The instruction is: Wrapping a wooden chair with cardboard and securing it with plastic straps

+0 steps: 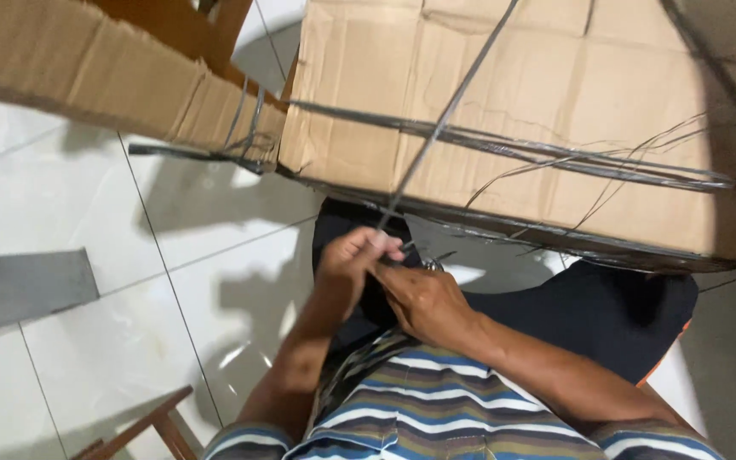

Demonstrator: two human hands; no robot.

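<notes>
Pinched between thumb and fingers of the left hand [353,255] is a dark plastic strapping band [446,119], held just below the box edge; the fingers are closed tight around it. Right hand [423,300] sits just beside and touching the left, curled shut around something small and metallic (a glint shows near the knuckles; too small to tell what it is). Both hands meet over the person's lap, above dark trousers and a striped shirt.

From the pinch, the band runs taut, up and to the right, across the face of a large brown cardboard box [555,102] and out of the top of the view. Crosswise straps [555,158] of the same dark material wrap the box horizontally; several are frayed into thin loose strands near the right side.

Step in hand, as judged: working the end of the strap at the box's lower edge, with tension held by the left hand. Next move calls for keeping that tension steady while the right hand acts on the band close to the pinch.

Packages: a second cardboard piece [87,64] lies at upper left, strapped likewise. No label visible on either. White tiled floor [172,281] beneath; wooden chair parts [151,430] at bottom left.
</notes>
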